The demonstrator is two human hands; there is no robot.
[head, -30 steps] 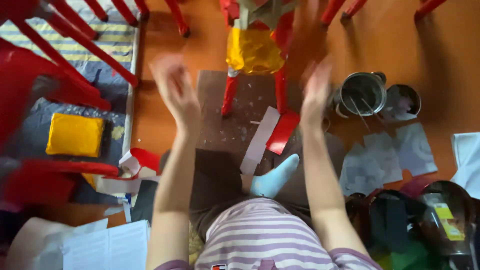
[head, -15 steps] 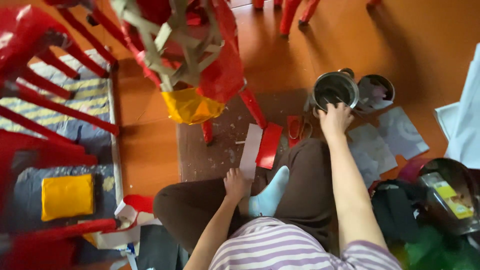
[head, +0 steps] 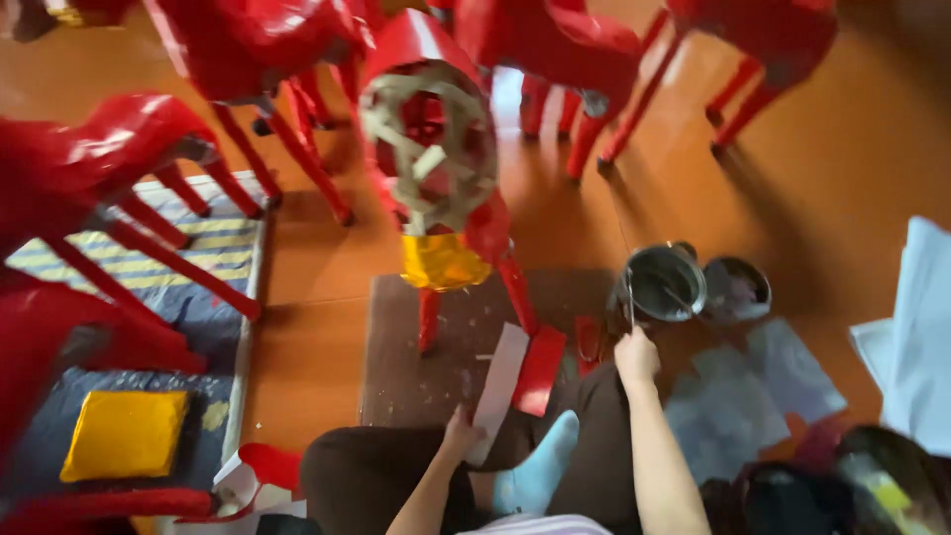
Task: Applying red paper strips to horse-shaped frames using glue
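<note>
Right hand (head: 636, 357) closed on brush handle (head: 630, 297) | metal pot (head: 666, 283) just beyond | left hand (head: 461, 434) pinching white paper strip (head: 498, 391), lying lengthwise away.

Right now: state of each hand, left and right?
Left hand: on the lower end of the white paper strip; grip cannot be told.
Right hand: raised beside the metal pot; blurred, open or closed cannot be told.

Board (head: 416, 386) lay on floor before the seated person; frame figure (head: 436, 168) stood on it. Paper strip (head: 498, 386) lay at left hand (head: 459, 434). Pot (head: 666, 282) sat right of board, w/ lid (head: 735, 290) beside; right hand (head: 635, 357) just before pot.
</note>
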